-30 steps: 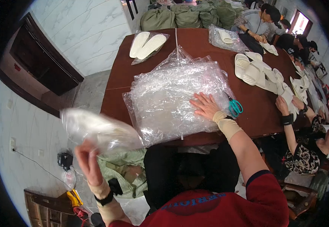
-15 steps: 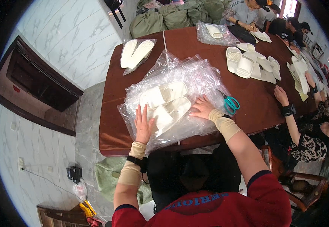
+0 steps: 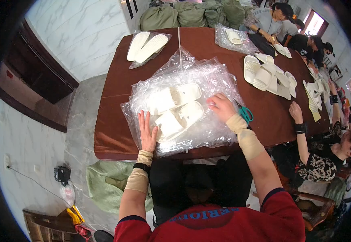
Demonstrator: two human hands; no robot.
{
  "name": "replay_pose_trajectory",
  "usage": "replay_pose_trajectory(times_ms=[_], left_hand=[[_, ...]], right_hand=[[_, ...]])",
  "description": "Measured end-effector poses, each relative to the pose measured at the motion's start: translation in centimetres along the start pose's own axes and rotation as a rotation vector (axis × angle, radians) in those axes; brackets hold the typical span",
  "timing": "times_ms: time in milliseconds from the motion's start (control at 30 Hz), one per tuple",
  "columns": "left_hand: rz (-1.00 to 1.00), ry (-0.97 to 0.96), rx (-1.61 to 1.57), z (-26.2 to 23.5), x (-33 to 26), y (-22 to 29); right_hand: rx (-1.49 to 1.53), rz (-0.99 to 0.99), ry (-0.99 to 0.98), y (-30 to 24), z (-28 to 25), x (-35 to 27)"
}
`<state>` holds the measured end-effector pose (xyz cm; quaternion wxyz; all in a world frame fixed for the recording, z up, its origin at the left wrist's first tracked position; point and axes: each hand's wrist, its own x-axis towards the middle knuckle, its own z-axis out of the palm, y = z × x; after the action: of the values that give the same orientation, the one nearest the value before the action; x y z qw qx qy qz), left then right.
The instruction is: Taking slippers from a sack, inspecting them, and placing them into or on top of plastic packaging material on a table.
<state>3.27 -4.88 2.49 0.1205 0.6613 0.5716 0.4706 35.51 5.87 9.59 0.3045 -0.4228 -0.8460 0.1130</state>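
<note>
White slippers (image 3: 171,123) sit atop the clear bags (image 3: 218,135), near side of the tabletop (image 3: 270,121). Left hand (image 3: 146,135): fingers spread, by their left end. Right hand (image 3: 224,108): curled grip, can't tell if it's pinching film. I'd steady lightly with the left.

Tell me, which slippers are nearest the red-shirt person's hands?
The pair on the heap of clear plastic bags, between the left hand and right hand; the other slippers lie farther off.
</note>
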Motion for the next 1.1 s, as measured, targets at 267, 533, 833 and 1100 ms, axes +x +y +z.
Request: replay_pose_trajectory(times_ms=[267, 533, 833, 1100], left_hand=[[-0.019, -0.131, 0.32, 0.1, -0.1, -0.8], [-0.035, -0.128, 0.307, -0.3, -0.5, -0.5], [-0.007, -0.098, 0.295, -0.2, -0.5, -0.6], [-0.02, -0.108, 0.323, -0.6, -0.7, -0.9]], right_hand=[[0.006, 0.094, -0.289, 1.5, -5.3, -5.1], [-0.291, 0.023, 0.148, 0.3, -1.3, 2.0], [0.222, 0.272, -0.331, 5.0, -0.5, 6.5], [-0.047, 0.439, -0.362, 6.1, -0.6, 6.9]])
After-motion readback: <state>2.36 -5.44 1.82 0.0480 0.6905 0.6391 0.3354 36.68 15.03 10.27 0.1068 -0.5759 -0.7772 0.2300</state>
